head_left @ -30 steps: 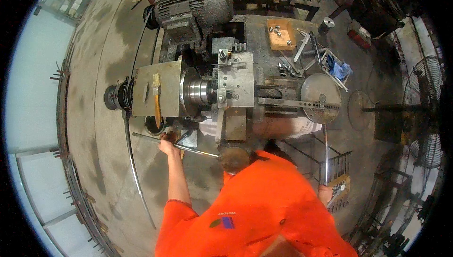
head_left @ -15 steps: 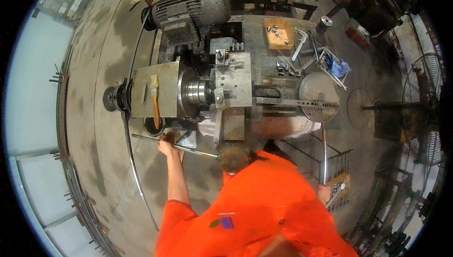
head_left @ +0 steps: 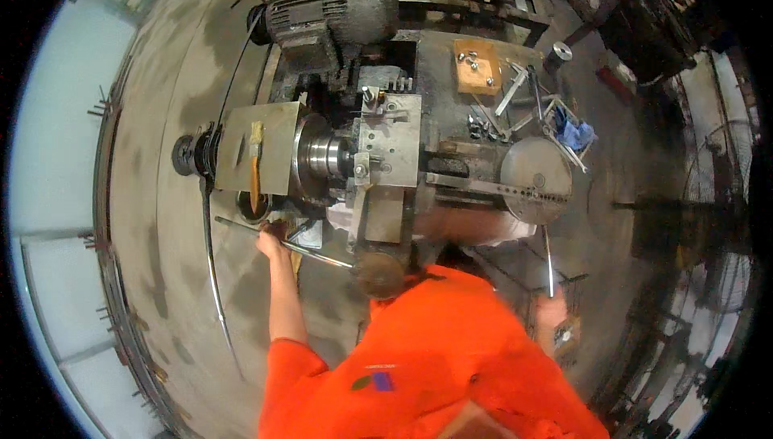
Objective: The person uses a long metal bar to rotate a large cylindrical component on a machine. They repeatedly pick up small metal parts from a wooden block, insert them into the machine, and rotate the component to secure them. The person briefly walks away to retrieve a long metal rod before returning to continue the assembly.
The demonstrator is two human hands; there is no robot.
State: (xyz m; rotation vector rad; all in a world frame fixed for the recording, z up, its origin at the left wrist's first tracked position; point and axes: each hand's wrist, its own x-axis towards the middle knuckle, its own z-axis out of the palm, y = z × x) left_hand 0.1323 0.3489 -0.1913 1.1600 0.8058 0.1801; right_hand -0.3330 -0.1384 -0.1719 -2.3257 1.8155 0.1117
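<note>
My left hand (head_left: 270,241) is closed around a long metal lever bar (head_left: 320,256), which runs to a round hub (head_left: 379,275) at the near side of a lathe-like machine. On the right, my right hand (head_left: 551,310), smeared by motion, is wrapped round the lower end of a shiny lever handle (head_left: 549,262). That handle reaches up toward a round metal disc (head_left: 537,180). Between the hands and beyond the hub sits a steel tool block (head_left: 390,141). Left of it, a shiny cylindrical part (head_left: 325,156) sits in the machine's spindle.
A brush (head_left: 256,169) lies on a flat metal cover (head_left: 274,137). Behind stands a large electric motor (head_left: 334,10). At the far right are a wooden tray (head_left: 477,68) of small metal parts, a caliper (head_left: 511,91) and a blue rag (head_left: 574,131). A fan (head_left: 729,189) stands farther right.
The view has shifted, so the machine appears slightly farther left. My right hand and its lever have moved up toward the machine. My left hand keeps its grip on the bar.
</note>
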